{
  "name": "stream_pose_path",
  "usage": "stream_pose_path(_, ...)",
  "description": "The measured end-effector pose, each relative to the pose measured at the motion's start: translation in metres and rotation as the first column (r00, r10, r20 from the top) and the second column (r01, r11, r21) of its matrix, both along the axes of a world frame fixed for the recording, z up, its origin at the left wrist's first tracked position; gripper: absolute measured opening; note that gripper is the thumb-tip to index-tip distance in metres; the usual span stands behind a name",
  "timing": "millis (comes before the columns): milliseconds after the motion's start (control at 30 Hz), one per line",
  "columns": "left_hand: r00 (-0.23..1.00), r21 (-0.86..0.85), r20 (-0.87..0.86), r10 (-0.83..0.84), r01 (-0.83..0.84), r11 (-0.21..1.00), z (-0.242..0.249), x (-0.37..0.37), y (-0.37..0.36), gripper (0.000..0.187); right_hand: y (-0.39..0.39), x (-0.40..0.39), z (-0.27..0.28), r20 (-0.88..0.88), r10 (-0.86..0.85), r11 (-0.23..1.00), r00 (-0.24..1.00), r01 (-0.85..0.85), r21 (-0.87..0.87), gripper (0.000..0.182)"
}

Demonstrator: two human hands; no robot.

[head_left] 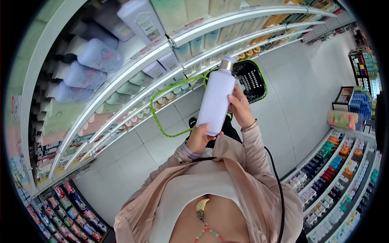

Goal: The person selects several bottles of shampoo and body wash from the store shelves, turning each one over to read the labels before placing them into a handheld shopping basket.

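Observation:
Both hands hold a large lavender bottle [217, 97] with a ribbed side and a silver-and-lilac top. It is tilted, its top pointing away from me and slightly right. My left hand [199, 138] is closed round its base, thumb on the near face. Along its right side, my right hand [241, 108] grips it, with the thumb on the front and the other fingers partly hidden behind. No label shows on the side facing me. Beyond the bottle, a black shopping basket [256, 91] with a green rim stands on the floor, partly covered by the bottle.
A green basket handle [156, 117] lies out to the left of the bottle. White shelves [194, 34] on the left and ahead carry several lavender pump bottles [99, 54] and boxes. More stocked shelves [332, 178] stand at right. A black cable [279, 182] hangs by my right arm.

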State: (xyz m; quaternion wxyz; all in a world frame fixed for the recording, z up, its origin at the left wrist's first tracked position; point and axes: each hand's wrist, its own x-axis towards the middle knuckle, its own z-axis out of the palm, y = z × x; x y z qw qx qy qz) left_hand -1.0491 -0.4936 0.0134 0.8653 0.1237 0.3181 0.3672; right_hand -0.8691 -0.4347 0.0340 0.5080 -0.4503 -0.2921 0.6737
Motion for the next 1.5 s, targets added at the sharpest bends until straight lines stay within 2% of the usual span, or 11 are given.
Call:
stream_pose_path(167,0.950,-0.068,-0.107,-0.294,0.288,0.955,-0.016,0.041,0.012,0.053,0.005,0.065,-0.036,0.165,-0.047,0.978,0.985,0.079,-0.194,0.060)
stream_pose_path(233,0.959,-0.123,-0.044,-0.281,0.274,0.954,-0.025,0.067,0.015,0.052,0.008,0.083,-0.048,0.192,-0.106,0.939,0.976,0.161,-0.302,0.062)
stream_pose_path(433,0.993,-0.660,0.109,0.048,0.036,0.751,-0.106,0.168,0.016,0.047,0.036,0.168,-0.129,0.554,-0.006,0.952,0.833,0.174,-0.251,0.075)
stream_pose_path(567,0.965,-0.747,0.129,0.227,-0.056,0.662,-0.180,0.232,0.014,0.043,0.054,0.216,-0.178,0.706,0.088,0.979,0.703,0.071,-0.193,0.074)
stream_pose_path(633,0.954,-0.746,0.147,0.262,-0.067,0.662,-0.202,0.261,0.027,0.041,0.071,0.237,-0.208,0.808,0.111,0.991,0.579,0.000,-0.136,0.074)
stream_pose_path(767,0.927,-0.772,0.043,0.374,-0.206,0.601,-0.262,0.297,0.042,0.043,0.092,0.260,-0.264,0.768,0.263,0.960,0.584,-0.077,-0.270,0.077)
stream_pose_path(833,0.942,-0.781,0.019,0.336,-0.196,0.594,-0.300,0.301,0.059,0.040,0.109,0.255,-0.288,0.890,0.326,0.945,0.319,-0.103,-0.310,0.078)
stream_pose_path(967,0.951,-0.777,-0.086,0.296,-0.250,0.578,-0.385,0.304,0.075,0.035,0.125,0.242,-0.364,0.907,0.355,0.923,0.227,-0.242,-0.300,0.080)
stream_pose_path(1200,0.971,-0.707,-0.077,0.228,-0.214,0.674,-0.525,0.275,0.104,0.037,0.146,0.223,-0.519,0.808,0.520,0.850,0.276,-0.073,-0.522,0.076)
stream_pose_path(1300,0.975,-0.698,-0.196,0.104,-0.213,0.684,-0.554,0.272,0.108,0.040,0.157,0.217,-0.573,0.772,0.582,0.805,0.255,-0.041,-0.592,0.075)
stream_pose_path(1500,0.993,-0.595,-0.110,-0.036,-0.037,0.803,-0.581,0.263,0.123,0.047,0.170,0.220,-0.657,0.752,0.643,0.764,0.147,-0.057,-0.642,0.073)
